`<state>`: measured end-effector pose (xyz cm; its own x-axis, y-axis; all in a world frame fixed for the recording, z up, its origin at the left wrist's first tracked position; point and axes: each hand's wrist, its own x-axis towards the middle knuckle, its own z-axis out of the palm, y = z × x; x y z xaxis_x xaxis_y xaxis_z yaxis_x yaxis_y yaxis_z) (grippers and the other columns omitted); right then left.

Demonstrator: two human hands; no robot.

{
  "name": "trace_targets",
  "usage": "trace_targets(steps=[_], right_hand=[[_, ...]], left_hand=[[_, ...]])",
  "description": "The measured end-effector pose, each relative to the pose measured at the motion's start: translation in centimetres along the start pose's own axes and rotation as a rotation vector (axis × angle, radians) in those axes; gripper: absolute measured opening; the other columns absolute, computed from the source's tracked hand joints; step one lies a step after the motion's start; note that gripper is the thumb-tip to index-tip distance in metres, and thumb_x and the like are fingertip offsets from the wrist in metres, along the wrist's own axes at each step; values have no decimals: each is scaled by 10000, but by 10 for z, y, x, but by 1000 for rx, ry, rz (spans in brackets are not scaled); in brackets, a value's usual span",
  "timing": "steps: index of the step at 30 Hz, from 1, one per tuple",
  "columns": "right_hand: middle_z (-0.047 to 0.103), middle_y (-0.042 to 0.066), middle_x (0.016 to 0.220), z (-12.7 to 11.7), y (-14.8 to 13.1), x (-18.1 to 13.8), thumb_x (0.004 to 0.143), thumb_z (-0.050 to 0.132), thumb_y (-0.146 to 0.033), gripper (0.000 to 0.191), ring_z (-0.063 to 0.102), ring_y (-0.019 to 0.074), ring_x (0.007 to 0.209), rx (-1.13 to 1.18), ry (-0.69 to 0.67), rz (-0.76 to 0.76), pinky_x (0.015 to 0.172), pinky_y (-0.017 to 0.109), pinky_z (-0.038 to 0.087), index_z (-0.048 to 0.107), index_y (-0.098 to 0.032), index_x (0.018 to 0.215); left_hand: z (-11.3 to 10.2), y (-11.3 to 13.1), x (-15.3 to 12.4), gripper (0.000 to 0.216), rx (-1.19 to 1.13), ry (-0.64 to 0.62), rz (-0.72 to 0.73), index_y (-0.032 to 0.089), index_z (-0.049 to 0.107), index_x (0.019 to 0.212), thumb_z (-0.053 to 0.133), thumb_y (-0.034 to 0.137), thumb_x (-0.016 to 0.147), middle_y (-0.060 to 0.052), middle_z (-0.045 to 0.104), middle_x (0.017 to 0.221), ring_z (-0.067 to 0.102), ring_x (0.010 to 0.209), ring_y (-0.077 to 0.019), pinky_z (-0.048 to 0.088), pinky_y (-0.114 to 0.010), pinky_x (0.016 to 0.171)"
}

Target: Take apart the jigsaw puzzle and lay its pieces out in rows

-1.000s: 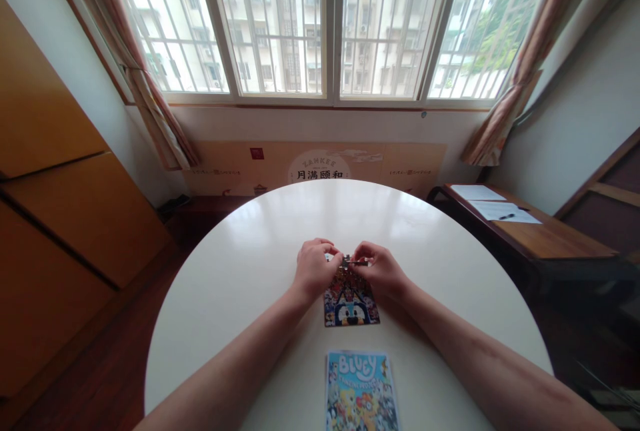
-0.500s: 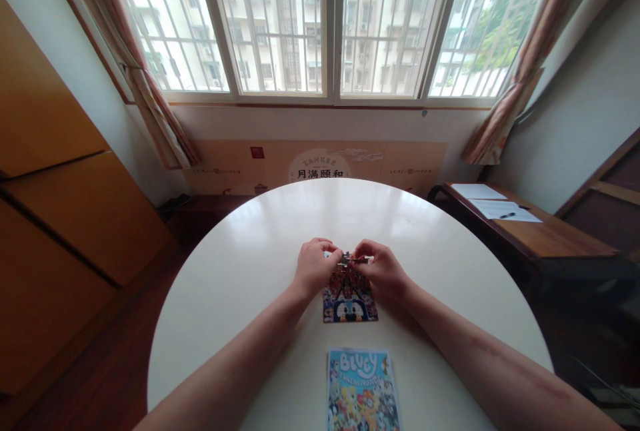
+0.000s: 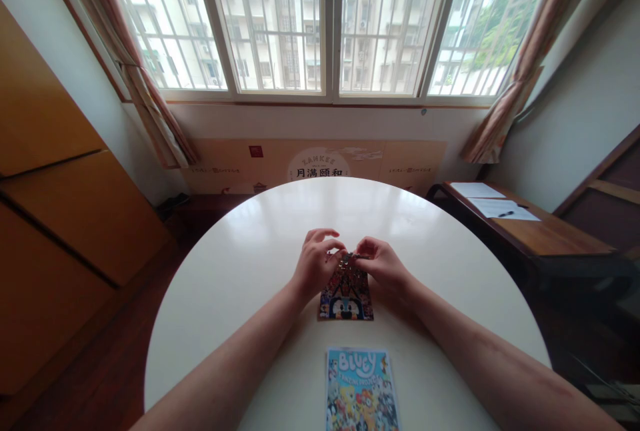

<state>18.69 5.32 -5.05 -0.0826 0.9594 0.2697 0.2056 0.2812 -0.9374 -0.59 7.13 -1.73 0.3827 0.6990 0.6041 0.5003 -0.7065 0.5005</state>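
Note:
A partly assembled jigsaw puzzle (image 3: 346, 310) lies on the white round table (image 3: 220, 298), showing a blue dog's face at its near side and an uneven far edge. Over that far edge, my right hand (image 3: 383, 264) pinches a small dark jigsaw piece (image 3: 347, 258) between thumb and forefinger. My left hand (image 3: 315, 263) is at the piece's left side, thumb and forefinger closed at it, the other fingers raised. The fingers partly hide the piece and the puzzle's upper part. Closer to me lies a colourful Bluey picture sheet (image 3: 361, 384), flat and untouched.
A wooden side table (image 3: 565, 238) with papers (image 3: 505, 208) and a dark pen on it stands at the right. Behind the round table, a printed board (image 3: 270, 168) leans below the barred window. Wooden cabinets (image 3: 50, 218) stand on the left.
The left hand's fingers have lifted and spread somewhat, while its thumb and forefinger stay by the piece. The right hand stays nearly in place. The view has shifted slightly.

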Motion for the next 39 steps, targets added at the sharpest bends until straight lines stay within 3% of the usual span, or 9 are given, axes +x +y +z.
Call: trace_targets(steps=[8, 15, 19, 25, 34, 39], right_hand=[[593, -9, 730, 0, -3, -1, 681, 736, -307, 242, 544, 120, 701, 32, -11, 28, 646, 239, 429, 565, -157, 760], [587, -11, 730, -1, -2, 0, 680, 735, -297, 242, 544, 119, 696, 40, -33, 50, 645, 240, 431, 556, -156, 762], [594, -10, 731, -1, 0, 0, 677, 740, -286, 246, 550, 118, 692, 58, -39, 69, 636, 235, 430, 556, -156, 773], [584, -15, 722, 1, 2, 1, 679, 739, -309, 259, 541, 112, 676, 71, -34, 56, 624, 231, 426, 548, -157, 765], [632, 12, 755, 1, 1, 0, 700, 742, -312, 230, 572, 129, 716, 14, -30, -11, 676, 256, 447, 579, -156, 743], [662, 29, 784, 2, -1, -2, 717, 743, -326, 230, 601, 143, 747, 15, -32, -31, 692, 263, 469, 592, -158, 754]], left_hand=[[-3, -4, 0, 96, 80, -44, 51, 228, 731, 823, 659, 199, 880, -73, 667, 1151, 525, 1146, -274, 477, -465, 993], [-13, -6, 3, 91, 198, -94, 235, 241, 747, 824, 683, 190, 866, -72, 634, 1248, 474, 1225, -289, 464, -478, 1029], [-17, -5, 5, 156, 212, -134, 261, 258, 759, 790, 652, 217, 896, -65, 630, 1272, 465, 1250, -292, 447, -499, 1055], [-10, -6, 2, 93, 150, -70, 96, 247, 763, 801, 706, 178, 825, -71, 656, 1222, 512, 1189, -296, 467, -500, 1026], [-4, -3, 4, 82, 57, -93, -191, 233, 761, 752, 696, 222, 801, -72, 683, 1174, 536, 1193, -302, 423, -491, 1063], [-2, -4, 5, 98, 18, -93, -282, 223, 752, 742, 679, 258, 798, -75, 683, 1178, 540, 1197, -307, 412, -490, 1080]])
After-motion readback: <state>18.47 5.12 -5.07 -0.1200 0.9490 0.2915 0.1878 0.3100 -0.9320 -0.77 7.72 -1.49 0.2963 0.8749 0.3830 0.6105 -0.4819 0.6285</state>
